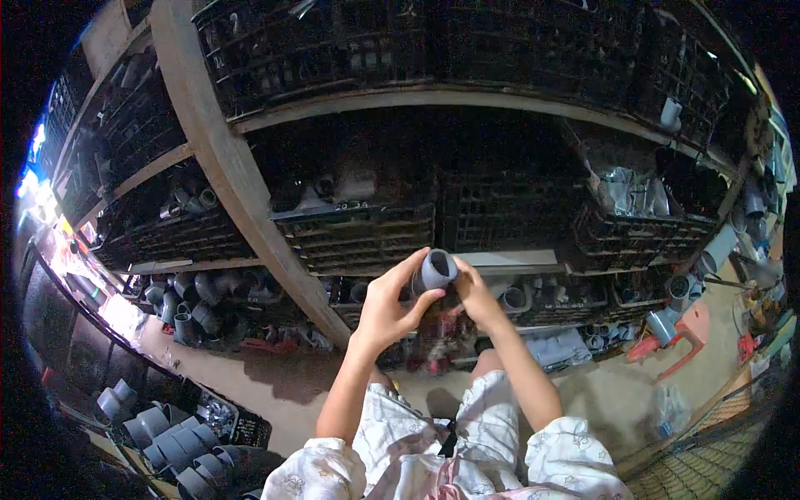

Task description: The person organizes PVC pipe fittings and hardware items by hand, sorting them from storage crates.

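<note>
Between both hands is a short grey plastic pipe fitting (438, 268), its round open end turned up toward me. My left hand (392, 298) wraps it from the left, thumb across its lower front and fingers along its far side. From the right, my right hand (475, 293) presses on its side with bent fingers. The fitting is held out over my knees, in front of the lower shelf. Its underside is hidden by the hands.
Black plastic crates (358, 242) of grey fittings fill the wooden shelves ahead. A wooden post (218, 150) rises left of centre. More grey fittings (183, 446) are heaped at lower left. A red plastic piece (690, 332) lies on the floor at right. Clear bags (635, 193) sit in one crate.
</note>
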Demonstrator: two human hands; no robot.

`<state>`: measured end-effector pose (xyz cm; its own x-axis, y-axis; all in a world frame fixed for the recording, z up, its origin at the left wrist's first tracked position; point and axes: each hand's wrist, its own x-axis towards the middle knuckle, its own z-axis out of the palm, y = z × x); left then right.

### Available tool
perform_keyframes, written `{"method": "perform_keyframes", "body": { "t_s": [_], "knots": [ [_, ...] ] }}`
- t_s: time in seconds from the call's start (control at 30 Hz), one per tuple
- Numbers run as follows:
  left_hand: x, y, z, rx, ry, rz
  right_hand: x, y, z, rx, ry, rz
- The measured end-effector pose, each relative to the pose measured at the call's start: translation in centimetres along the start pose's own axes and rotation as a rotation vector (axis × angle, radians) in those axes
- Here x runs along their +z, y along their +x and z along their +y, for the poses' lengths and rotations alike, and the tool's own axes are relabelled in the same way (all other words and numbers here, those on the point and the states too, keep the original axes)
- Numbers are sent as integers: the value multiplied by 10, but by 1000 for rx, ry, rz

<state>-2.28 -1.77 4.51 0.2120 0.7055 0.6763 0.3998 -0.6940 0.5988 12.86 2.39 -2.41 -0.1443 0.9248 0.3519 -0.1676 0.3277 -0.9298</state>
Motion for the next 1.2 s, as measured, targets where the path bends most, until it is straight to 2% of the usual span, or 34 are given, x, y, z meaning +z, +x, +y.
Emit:
{"method": "perform_keyframes", "body": {
  "t_s": [0.03, 0.13, 0.17, 0.2, 0.27, 0.33, 0.4, 0.5, 0.63, 0.73, 0.77, 0.8, 0.87, 0.93, 0.97, 1.07, 1.2],
  "knots": [
    [-1, 1, 3, 17, 20, -5, -5, 1, -17, 53, 146, -233],
    [-1, 2, 5, 3, -1, 14, -12, 7, -11, 100, 159, -347],
    [1, 1, 4, -40, -41, 31, -3, 5, -6, -271, -300, -145],
    [4, 1, 3, -82, -78, 51, -1, -1, -6, -80, -323, 71],
    [9, 2, -4, -162, -168, 116, 21, -15, -73, 37, -540, 53],
    [12, 2, -9, -239, -259, 169, 21, -17, -58, -632, -843, 62],
    [12, 1, -13, -313, -347, 209, 22, -18, -55, -844, -895, 75],
    [13, -3, -13, -319, -375, 244, 10, -25, -45, -898, -820, 5],
    [13, -7, -18, -345, -384, 168, 10, -34, -38, -564, -507, 92],
    [11, -5, -9, -307, -315, 52, 1, -26, -32, -44, -357, 26],
    [11, -4, -7, -275, -302, 48, -3, -19, -26, -50, -172, -17],
    [12, -3, -6, -243, -289, 44, -7, -15, -23, -21, -109, -44],
    [14, -1, -3, -230, -294, 50, -2, -23, -41, -29, -176, 3],
    [13, 2, -3, -208, -281, 62, 7, -34, -66, -191, -440, 19],
    [13, 2, -3, -195, -266, 68, 12, -37, -70, -375, -534, 53],
    [12, 1, -3, -134, -221, 48, 16, -44, -80, -374, -585, -3],
    [12, -2, 1, -93, -231, 31, 10, -34, -59, -307, -457, 100]
  ]
}}
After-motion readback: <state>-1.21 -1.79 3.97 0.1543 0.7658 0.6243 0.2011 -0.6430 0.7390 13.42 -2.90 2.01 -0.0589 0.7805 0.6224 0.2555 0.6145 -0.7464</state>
